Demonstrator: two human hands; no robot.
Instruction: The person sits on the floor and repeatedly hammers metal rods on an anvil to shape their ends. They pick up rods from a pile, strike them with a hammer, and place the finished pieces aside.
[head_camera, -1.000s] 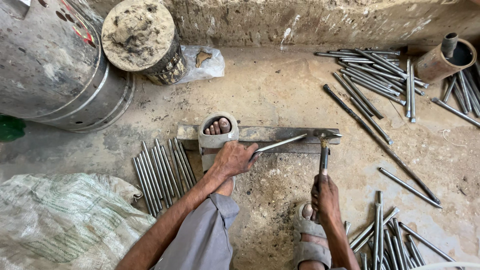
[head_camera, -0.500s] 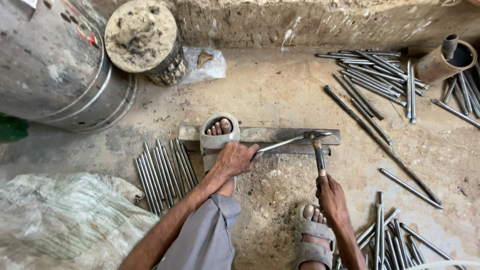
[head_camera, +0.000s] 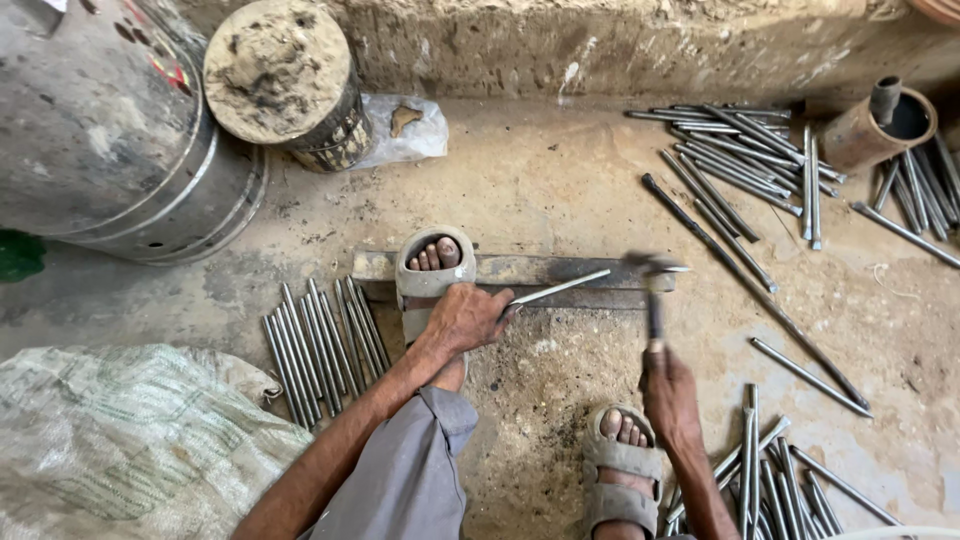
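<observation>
Between left fingers (head_camera: 497, 303), thin rod (head_camera: 560, 289)

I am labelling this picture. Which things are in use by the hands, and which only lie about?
In use: thin grey metal rod, left hand, blurred hammer, right hand, flat steel bar.
Lying about: grey metal drum, woven sack, rusty pipe piece.

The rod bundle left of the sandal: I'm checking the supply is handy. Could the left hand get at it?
Probably yes: the left hand holds a rod beside the bundle, with nothing lying between them.
</observation>
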